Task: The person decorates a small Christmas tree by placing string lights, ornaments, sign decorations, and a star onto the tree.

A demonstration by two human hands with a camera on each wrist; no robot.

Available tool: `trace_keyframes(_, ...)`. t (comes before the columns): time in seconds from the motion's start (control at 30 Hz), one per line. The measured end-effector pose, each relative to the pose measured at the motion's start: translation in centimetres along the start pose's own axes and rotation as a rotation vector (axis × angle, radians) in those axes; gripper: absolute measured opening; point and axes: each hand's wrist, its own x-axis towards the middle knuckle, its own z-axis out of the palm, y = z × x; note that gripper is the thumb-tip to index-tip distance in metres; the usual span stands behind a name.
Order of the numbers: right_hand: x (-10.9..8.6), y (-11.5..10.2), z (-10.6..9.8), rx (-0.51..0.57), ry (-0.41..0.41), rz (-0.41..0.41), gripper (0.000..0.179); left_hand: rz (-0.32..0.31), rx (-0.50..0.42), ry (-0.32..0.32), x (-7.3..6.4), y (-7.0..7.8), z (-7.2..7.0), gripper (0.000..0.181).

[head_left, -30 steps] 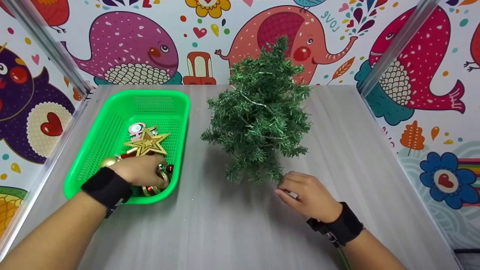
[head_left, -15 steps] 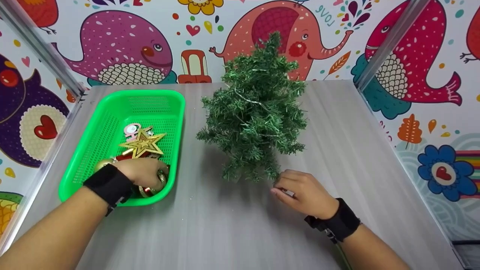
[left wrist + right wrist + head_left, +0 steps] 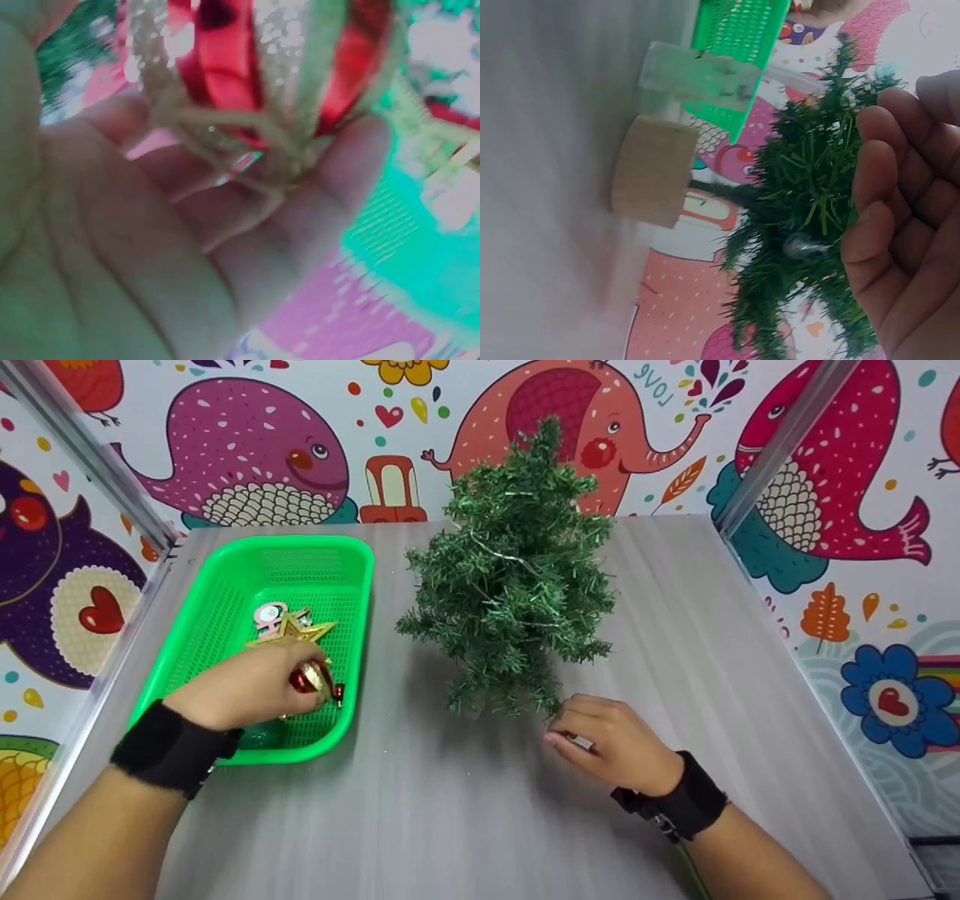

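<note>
My left hand (image 3: pixel 251 682) is over the near part of a green basket (image 3: pixel 367 585), gripping a red and gold striped Christmas bauble (image 3: pixel 313 678). In the left wrist view the bauble (image 3: pixel 274 60) has glittery bands, and a string loop lies across the fingers. My right hand (image 3: pixel 615 739) is by the lower right branches of a small artificial Christmas tree (image 3: pixel 517 592), its fingers loosely bent. The right wrist view shows that hand (image 3: pixel 919 225) with nothing in it, fingertips right at the foliage. The tree's round wooden base (image 3: pixel 652 171) stands on the table.
Inside the basket lie a gold star (image 3: pixel 294 628), a pink ornament (image 3: pixel 268 619), a small red ball (image 3: pixel 339 692) and a dark green item (image 3: pixel 264 733). A clear plastic box (image 3: pixel 697 75) is beside the tree base. Patterned walls enclose the grey table (image 3: pixel 450 825).
My left hand has risen from among the ornaments and now holds the striped bauble, having shifted slightly left. My right hand has stayed by the tree.
</note>
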Motion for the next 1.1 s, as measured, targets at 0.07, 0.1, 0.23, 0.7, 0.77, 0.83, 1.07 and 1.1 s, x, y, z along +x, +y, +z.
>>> trace_keyframes(0.07, 0.2, -0.3, -0.3, 0.024, 0.01, -0.009, 0.005, 0.027, 0.042, 0.103, -0.7, 1.4, -0.1, 0.046)
trace_keyframes(0.1, 0.4, -0.5, -0.4, 0.037, 0.012, -0.014, 0.006, 0.048, 0.057, 0.153, -1.0, 2.2, 0.0, 0.047)
trace_keyframes(0.23, 1.2, -0.9, -1.3, 0.08, 0.003, -0.041, 0.007, 0.176, 0.088, 0.27, -1.7, 5.9, 1.4, 0.057)
trace_keyframes(0.7, 3.6, -2.3, -3.0, 0.467, 0.099, 0.178, 0.02, 0.799, 0.281, 0.648, -0.3, 17.5, 8.1, 0.051)
trace_keyframes(0.77, 3.6, -2.4, -3.0, 0.577, 0.073, 0.249, 0.023, 0.795, 0.38, 0.673, -0.1, 18.3, 8.7, 0.045)
trace_keyframes(0.83, 3.7, -2.3, -3.1, 0.716, 0.03, 0.298, 0.027, 0.802, 0.467, 0.701, 0.1, 18.6, 9.2, 0.043)
trace_keyframes(1.07, 3.3, -1.9, -3.3, 1.049, -0.148, 0.323, 0.062, 0.874, 0.427, 0.823, 1.2, 18.8, 10.3, 0.047)
trace_keyframes(1.1, 3.2, -1.8, -3.3, 1.058, -0.16, 0.324, 0.066, 0.883, 0.405, 0.828, 1.4, 18.8, 10.4, 0.049)
